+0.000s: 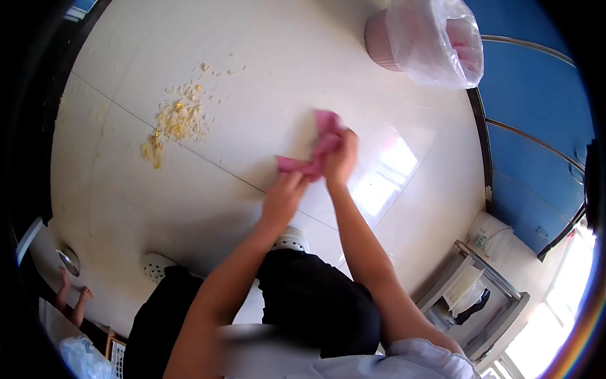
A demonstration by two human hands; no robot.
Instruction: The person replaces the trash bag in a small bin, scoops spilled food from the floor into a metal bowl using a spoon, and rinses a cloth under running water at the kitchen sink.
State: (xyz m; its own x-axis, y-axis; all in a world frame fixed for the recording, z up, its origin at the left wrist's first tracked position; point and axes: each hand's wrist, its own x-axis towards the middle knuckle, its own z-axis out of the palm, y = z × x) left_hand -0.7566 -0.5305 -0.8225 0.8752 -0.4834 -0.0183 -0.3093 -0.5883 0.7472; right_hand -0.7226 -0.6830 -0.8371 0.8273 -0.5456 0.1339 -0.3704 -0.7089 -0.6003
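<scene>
A crumpled pink cloth [325,144] is held in both hands above the pale tiled floor [265,82]. My left hand [285,192] has its fingers closed on the cloth's lower left end. My right hand [341,158] grips the cloth at its right side, slightly blurred. To the left of the hands, a scattered heap of yellowish, rice-like food bits [180,120] lies on the floor, with loose crumbs around it.
A pink bin with a clear bag [435,44] stands at the upper right beside blue cabinets [530,95]. A grey rack [470,303] and a white bucket [491,235] are at lower right. Another person's bare feet [76,297] show at lower left, near a metal bowl [69,260].
</scene>
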